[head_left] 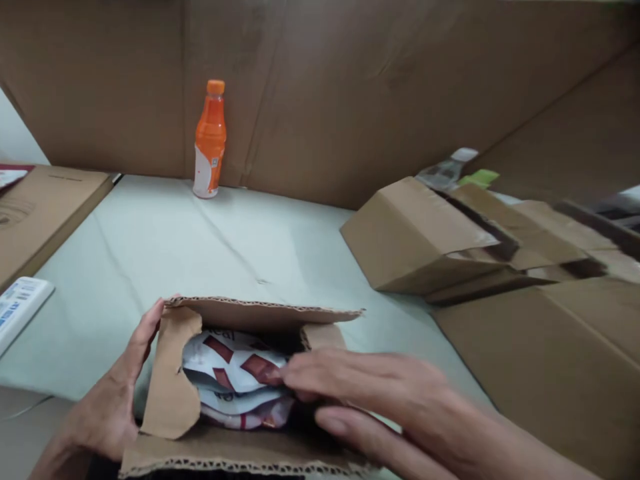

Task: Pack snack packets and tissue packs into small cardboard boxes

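A small open cardboard box (235,313) sits at the near edge of the table, its flaps up. Inside lie white packets with red marks (235,373). My left hand (110,400) holds the box's left side, fingers curled against the left flap. My right hand (370,393) reaches in from the right, fingers stretched out, fingertips touching the packets.
An orange drink bottle (210,140) stands at the back against a tall cardboard wall (350,87). Open cardboard boxes (425,233) lie at the right, with a plastic bottle (445,170) behind. A flat carton (40,207) and a white object (17,307) lie left.
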`<state>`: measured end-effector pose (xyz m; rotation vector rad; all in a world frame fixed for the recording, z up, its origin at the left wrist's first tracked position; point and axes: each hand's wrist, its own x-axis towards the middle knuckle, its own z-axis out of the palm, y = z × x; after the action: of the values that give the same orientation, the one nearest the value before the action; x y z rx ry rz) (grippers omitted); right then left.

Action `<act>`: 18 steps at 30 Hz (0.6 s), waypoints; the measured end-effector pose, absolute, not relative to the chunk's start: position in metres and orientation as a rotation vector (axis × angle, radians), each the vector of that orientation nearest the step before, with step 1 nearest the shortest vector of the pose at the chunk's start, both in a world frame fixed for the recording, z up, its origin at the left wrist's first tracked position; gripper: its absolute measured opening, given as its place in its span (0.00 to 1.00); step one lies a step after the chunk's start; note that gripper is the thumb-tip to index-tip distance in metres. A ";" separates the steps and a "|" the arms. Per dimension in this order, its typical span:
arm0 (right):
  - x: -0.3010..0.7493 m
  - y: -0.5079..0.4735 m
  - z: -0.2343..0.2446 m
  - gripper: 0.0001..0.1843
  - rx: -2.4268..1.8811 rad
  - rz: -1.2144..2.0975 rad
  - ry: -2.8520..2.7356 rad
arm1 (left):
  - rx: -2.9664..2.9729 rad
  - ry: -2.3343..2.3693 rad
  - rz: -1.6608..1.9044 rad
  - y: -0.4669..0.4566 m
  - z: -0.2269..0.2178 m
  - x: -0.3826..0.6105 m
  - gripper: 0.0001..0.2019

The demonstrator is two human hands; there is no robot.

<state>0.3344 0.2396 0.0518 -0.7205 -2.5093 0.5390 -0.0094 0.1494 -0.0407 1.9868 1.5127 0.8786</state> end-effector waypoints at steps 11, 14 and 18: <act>0.258 0.267 0.051 0.12 -0.446 0.484 -3.119 | 1.897 1.399 0.941 0.151 -0.047 -0.001 0.68; 0.263 0.267 0.046 0.12 -0.532 0.437 -3.093 | 1.940 1.381 0.971 0.155 -0.048 -0.001 0.69; 0.272 0.264 0.045 0.10 -0.597 0.269 -3.057 | 1.977 1.376 0.998 0.156 -0.052 -0.004 0.65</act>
<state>0.2718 0.2636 0.0449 -0.5967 -3.0569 0.2690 -0.0038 0.1563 -0.0518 1.9766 1.3761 0.9978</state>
